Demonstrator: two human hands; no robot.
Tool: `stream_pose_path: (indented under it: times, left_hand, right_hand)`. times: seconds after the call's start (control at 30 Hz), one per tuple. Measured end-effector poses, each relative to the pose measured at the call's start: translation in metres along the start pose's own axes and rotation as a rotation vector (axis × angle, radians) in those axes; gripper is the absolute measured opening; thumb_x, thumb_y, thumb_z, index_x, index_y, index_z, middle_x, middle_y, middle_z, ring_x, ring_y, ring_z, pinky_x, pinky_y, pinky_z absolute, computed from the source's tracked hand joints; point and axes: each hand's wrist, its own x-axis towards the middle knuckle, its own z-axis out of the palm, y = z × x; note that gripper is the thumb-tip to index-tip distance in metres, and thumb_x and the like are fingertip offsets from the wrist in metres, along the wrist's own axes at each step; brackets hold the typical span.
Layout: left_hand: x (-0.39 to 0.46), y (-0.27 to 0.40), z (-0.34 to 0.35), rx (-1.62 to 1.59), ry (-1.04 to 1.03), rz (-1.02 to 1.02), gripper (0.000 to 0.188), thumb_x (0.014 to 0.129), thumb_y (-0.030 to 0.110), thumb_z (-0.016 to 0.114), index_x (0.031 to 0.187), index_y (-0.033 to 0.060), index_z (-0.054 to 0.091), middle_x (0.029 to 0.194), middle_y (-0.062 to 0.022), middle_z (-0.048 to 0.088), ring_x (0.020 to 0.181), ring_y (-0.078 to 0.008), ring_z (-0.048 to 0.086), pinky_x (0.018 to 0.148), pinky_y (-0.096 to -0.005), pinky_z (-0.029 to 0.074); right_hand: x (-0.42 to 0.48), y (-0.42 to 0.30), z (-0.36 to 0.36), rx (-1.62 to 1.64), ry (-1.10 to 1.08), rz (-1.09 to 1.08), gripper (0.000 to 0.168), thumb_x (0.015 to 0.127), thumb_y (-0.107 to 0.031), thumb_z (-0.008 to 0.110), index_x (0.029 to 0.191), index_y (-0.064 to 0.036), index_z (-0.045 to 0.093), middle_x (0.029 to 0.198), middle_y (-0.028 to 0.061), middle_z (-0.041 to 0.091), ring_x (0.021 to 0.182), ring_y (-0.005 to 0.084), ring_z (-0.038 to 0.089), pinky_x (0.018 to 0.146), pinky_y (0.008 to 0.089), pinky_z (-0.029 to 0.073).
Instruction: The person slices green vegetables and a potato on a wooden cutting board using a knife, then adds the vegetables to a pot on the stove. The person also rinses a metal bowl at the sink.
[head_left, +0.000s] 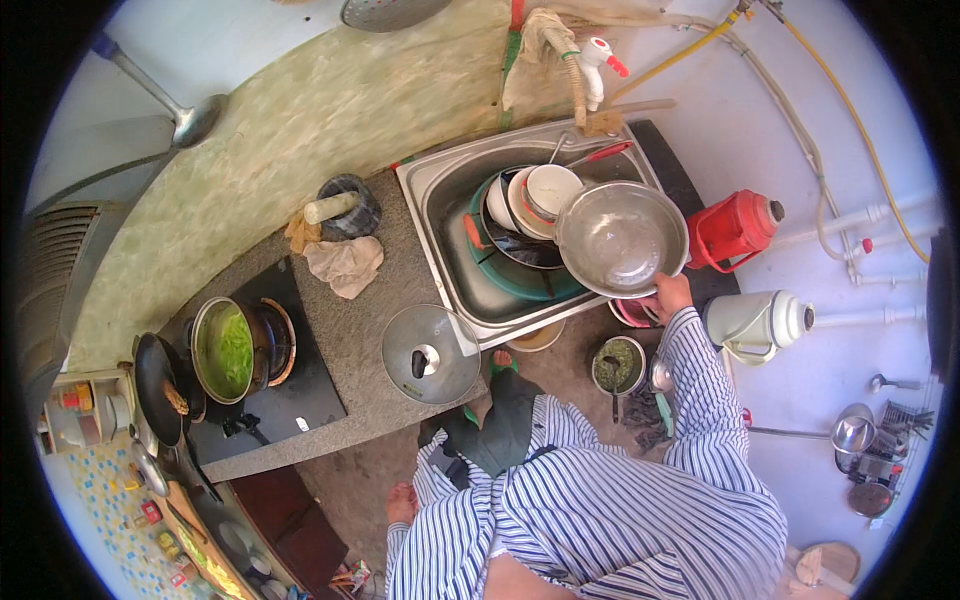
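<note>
My right hand (673, 298) grips the near rim of a shallow metal basin (624, 244), tilted over the right side of the stainless steel sink (442, 244). Some clear liquid or wet shine shows in the basin. Beside it in the sink, stacked white bowls (553, 187) sit in a dark pan, over a teal basin (501, 279). A red-handled utensil (609, 151) leans behind them. My left hand (402, 502) hangs low beside my striped clothing, away from the counter; its fingers are too small to read.
A glass lid (405, 352) lies at the counter edge. Left of it, a pot of green vegetables (234, 352) stands on the stove. A stone mortar (352, 210) is by the wall. Red (731, 229) and pale (750, 319) thermos flasks stand right; a pot (630, 356) is below.
</note>
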Motion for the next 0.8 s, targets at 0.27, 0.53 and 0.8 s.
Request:
stream_pose_path:
  times: [0.27, 0.53, 0.8]
  left_hand:
    - [0.031, -0.086, -0.023, 0.023, 0.010, -0.053, 0.021, 0.098, 0.027, 0.049, 0.101, 0.0080, 0.057, 0.086, -0.0018, 0.063, 0.073, -0.0128, 0.058, 0.060, -0.0290, 0.047]
    - [0.042, -0.103, -0.026, -0.015, 0.003, -0.070, 0.024, 0.099, 0.027, 0.046, 0.101, 0.0079, 0.060, 0.087, -0.0040, 0.063, 0.077, -0.0158, 0.059, 0.064, -0.0324, 0.049]
    - [0.028, -0.072, -0.022, -0.018, -0.003, -0.038, 0.041, 0.099, 0.036, 0.038, 0.105, 0.0038, 0.062, 0.101, -0.0142, 0.064, 0.087, -0.0296, 0.059, 0.079, -0.0399, 0.046]
  right_hand:
    - [0.008, 0.008, 0.021, -0.093, 0.005, 0.025, 0.037, 0.086, -0.002, 0.048, 0.121, 0.009, 0.048, 0.102, 0.0215, 0.064, 0.080, 0.0313, 0.069, 0.056, 0.0415, 0.062]
    - [0.020, -0.015, 0.051, -0.504, 0.004, -0.326, 0.038, 0.083, -0.003, 0.052, 0.119, 0.008, 0.053, 0.104, 0.0222, 0.063, 0.087, 0.0339, 0.067, 0.059, 0.0409, 0.062]
    - [0.021, -0.043, 0.057, -0.234, 0.013, -0.149, 0.037, 0.085, -0.003, 0.049, 0.120, 0.004, 0.054, 0.103, 0.0213, 0.064, 0.083, 0.0317, 0.069, 0.059, 0.0395, 0.062]
